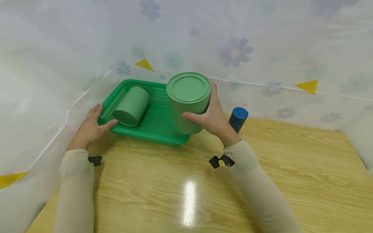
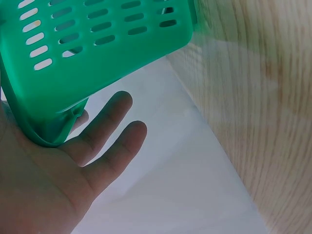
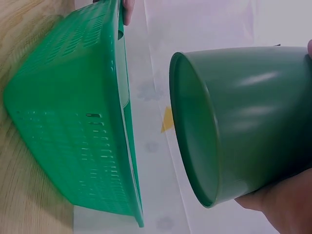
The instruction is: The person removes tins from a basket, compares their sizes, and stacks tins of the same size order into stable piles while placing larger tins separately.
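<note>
My right hand grips a large green canister from its right side, thumb across the near face. The canister stands upright over the right end of a green plastic basket; in the right wrist view a gap shows between its lower end and the basket rim. A second, smaller green canister lies on its side in the left part of the basket. My left hand holds the basket's near left corner, thumb over the rim and the other fingers outside. In the left wrist view, two fingers extend past the rim.
A dark blue cylindrical container stands behind my right wrist on the wood-grain table. A flower-printed white sheet hangs behind the table and along its left side, with a string of yellow pennants.
</note>
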Demonstrator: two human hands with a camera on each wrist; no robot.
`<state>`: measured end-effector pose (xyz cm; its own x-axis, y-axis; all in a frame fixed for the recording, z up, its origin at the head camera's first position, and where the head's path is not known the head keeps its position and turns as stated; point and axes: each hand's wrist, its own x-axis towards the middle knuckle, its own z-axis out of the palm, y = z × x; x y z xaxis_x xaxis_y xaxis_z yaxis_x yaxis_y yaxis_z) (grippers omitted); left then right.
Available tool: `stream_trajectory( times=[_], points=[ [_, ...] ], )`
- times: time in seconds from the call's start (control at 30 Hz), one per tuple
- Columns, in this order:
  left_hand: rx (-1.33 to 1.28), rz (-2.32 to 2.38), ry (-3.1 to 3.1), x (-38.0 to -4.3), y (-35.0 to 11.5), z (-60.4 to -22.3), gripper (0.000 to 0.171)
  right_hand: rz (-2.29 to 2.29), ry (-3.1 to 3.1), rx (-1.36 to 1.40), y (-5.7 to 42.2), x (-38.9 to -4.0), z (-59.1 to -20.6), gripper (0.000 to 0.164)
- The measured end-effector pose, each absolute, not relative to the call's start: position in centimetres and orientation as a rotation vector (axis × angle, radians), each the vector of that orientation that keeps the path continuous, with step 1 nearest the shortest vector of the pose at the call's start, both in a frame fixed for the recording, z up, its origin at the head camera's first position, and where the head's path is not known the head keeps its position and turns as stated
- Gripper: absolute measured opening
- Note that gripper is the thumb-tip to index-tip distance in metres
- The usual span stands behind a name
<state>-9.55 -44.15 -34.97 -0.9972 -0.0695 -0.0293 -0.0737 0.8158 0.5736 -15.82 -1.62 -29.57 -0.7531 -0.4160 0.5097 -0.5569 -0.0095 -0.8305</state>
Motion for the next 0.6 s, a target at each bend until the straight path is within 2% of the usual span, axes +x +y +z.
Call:
stream_trajectory(
  times=[0.6],
  points=[
    [-0.105,0.956,3.022,-8.4,-45.5,-35.7,0.101,1.897,-2.166,0.985,3.8,-12.2,-32.6,0.113]
  ],
)
